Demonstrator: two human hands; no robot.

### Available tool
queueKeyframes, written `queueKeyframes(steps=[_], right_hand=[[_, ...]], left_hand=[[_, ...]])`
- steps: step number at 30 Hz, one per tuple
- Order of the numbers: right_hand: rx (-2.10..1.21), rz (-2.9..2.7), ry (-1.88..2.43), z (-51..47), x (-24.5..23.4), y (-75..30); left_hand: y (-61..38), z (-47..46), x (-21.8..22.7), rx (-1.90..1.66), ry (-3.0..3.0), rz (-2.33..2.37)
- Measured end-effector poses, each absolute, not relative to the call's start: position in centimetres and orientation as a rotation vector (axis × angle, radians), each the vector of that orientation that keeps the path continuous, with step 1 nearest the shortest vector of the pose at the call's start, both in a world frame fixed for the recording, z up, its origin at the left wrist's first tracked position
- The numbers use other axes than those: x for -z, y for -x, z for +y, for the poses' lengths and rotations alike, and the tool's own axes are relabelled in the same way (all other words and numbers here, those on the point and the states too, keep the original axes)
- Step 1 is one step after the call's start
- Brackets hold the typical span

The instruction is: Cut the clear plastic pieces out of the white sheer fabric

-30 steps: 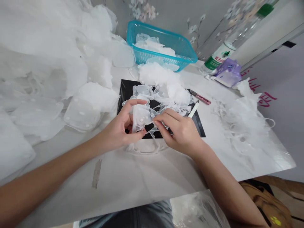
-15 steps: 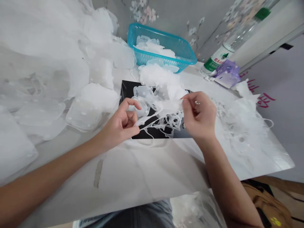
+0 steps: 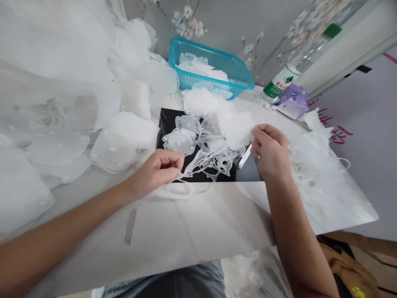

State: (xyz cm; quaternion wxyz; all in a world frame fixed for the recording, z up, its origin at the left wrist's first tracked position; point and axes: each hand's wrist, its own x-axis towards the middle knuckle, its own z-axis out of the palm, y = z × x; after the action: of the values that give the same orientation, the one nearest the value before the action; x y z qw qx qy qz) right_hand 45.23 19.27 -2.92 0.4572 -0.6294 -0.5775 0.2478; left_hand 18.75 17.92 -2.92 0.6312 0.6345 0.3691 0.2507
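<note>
My left hand (image 3: 158,169) sits at the front edge of the black mat (image 3: 169,122), its fingertips closed on a thin white elastic strand (image 3: 194,169). That strand runs into a tangle of white elastic loops (image 3: 214,155). My right hand (image 3: 271,151) pinches the edge of a soft white translucent piece (image 3: 235,129) above the mat's right side. A dotted translucent piece (image 3: 179,141) lies on the mat just beyond my left hand. A white pen-like stick (image 3: 245,156) shows beside my right fingers, partly hidden.
Heaped translucent white pieces (image 3: 62,103) fill the left side, and a looser white heap (image 3: 313,165) lies right. Behind the mat stand a blue plastic basket (image 3: 211,54) holding white pieces, a green-labelled bottle (image 3: 277,85) and a purple packet (image 3: 293,101).
My hands have moved apart from their meeting point over the tangle. The right hand has gone right and drawn the white piece away, while the left has closed on the strand.
</note>
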Motion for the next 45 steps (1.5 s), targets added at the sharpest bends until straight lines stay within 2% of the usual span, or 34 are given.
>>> queueKeyframes(steps=[3,6,10,16,20,30,39,45], right_hand=[[-1.08,-1.089,1.482,19.0,2.9,-43.6],[-1.296,-1.05,1.414,18.6,2.5,-42.4],[-1.332,-1.123,1.392,18.1,2.0,-41.8],[-1.27,-1.173,1.466,17.5,2.8,-40.3],[-1.389,-1.251,1.26,17.5,3.1,-39.9],[-1.704,-1.035,0.849,17.4,3.0,-39.2],[-1.643,-1.354,0.916,17.5,3.7,-38.8],[-1.623,-1.248,0.982,17.3,3.4,-38.3]], left_hand=[[-18.9,17.8,3.0,-0.59,-1.364,0.785],[-19.4,17.5,3.1,-0.658,-1.312,0.867],[-20.1,17.0,3.0,-0.654,-1.409,1.104],[-20.1,17.0,3.2,-0.433,-1.736,1.107],[-20.1,16.9,3.1,-0.47,-1.873,1.221],[-19.9,16.9,3.8,-0.49,-1.927,1.273],[-19.6,17.1,4.1,-0.568,-1.925,1.142],[-19.8,17.2,4.1,-0.481,-2.077,1.094]])
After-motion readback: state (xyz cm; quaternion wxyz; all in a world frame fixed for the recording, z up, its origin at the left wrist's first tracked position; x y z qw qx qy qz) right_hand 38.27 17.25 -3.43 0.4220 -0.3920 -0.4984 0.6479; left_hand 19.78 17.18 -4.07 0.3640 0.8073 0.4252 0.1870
